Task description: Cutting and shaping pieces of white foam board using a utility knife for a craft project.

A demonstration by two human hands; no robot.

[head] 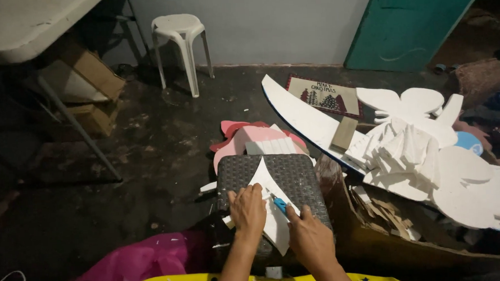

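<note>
A flat white foam piece (266, 182), roughly triangular, lies on a dark woven stool top (297, 180) in front of me. My left hand (247, 211) presses flat on the foam's left side. My right hand (306, 236) grips a small blue-handled cutter (279, 205), its tip against the foam near the middle. Both forearms come up from the bottom edge of the view.
A heap of white foam cut-outs (424, 150) lies to the right over a brown cardboard box (372, 230). Pink foam shapes (250, 136) sit behind the stool. A white plastic stool (181, 48), a folding table (26, 24) and pink fabric (143, 266) are around.
</note>
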